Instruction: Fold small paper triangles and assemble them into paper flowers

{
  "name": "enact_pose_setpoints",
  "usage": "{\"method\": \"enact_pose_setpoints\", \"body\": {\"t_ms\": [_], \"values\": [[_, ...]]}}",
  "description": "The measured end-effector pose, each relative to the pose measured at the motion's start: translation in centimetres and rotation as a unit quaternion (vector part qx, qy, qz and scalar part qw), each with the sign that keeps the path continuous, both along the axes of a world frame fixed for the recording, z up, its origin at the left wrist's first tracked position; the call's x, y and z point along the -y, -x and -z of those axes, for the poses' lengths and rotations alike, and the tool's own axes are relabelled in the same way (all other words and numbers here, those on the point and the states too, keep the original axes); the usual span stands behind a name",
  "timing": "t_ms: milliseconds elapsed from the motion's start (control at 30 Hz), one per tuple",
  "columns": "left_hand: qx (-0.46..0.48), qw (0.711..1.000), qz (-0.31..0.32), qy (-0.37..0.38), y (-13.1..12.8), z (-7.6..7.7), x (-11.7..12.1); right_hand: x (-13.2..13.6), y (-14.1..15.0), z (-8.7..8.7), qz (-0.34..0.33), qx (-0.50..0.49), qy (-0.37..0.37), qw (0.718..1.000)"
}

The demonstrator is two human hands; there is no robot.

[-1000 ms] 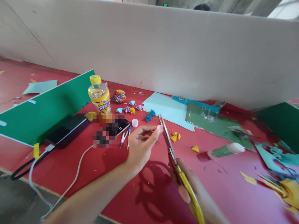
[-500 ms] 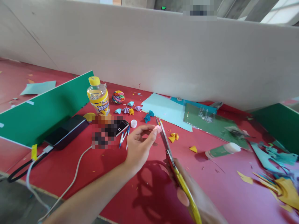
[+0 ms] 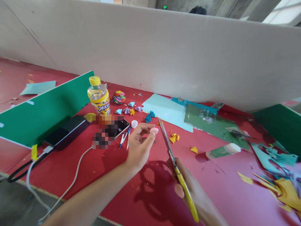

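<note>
Between thumb and forefinger, my left hand [image 3: 139,147] pinches a small pink piece of folded paper [image 3: 154,130]. My right hand [image 3: 182,175] is wrapped round the yellow handles of a pair of scissors [image 3: 171,153], partly hidden behind them. The blades look closed and point away from me, a little to the right of the pink paper and apart from it. Beyond the blades lie blue folded paper pieces [image 3: 148,118], and yellow folded pieces [image 3: 174,138] rest to their right.
A drink bottle [image 3: 100,99], phone [image 3: 122,127], pens [image 3: 122,140] and black power bank [image 3: 67,131] stand or lie left. Light blue sheets [image 3: 166,110] and a green packet [image 3: 202,121] lie at the back. A glue stick [image 3: 222,151] and paper scraps [image 3: 288,191] are right.
The scissor blades have closed and are now clear of the pink paper. My left hand has drawn slightly left with the paper. A small pale bit now shows beyond the blades.
</note>
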State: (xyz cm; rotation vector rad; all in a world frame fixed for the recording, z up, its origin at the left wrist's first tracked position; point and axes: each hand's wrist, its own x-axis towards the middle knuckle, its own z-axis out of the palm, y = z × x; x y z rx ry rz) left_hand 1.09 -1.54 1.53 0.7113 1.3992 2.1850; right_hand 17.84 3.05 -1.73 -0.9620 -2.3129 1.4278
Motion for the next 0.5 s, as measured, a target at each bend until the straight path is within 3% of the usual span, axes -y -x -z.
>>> {"method": "enact_pose_setpoints", "body": {"t_ms": [133,300,500], "values": [[0.039,0.999,0.007,-0.013,-0.02,-0.05,-0.08,0.30,0.27,-0.62,0.013,0.051,-0.006,0.999],[0.036,0.999,-0.010,0.007,-0.04,-0.20,-0.13,0.04,0.05,-0.15,0.010,0.027,-0.034,0.999],[0.075,0.997,0.005,-0.002,0.22,0.12,-0.33,0.02,0.23,-1.00,-0.006,0.039,-0.043,0.998]]}}
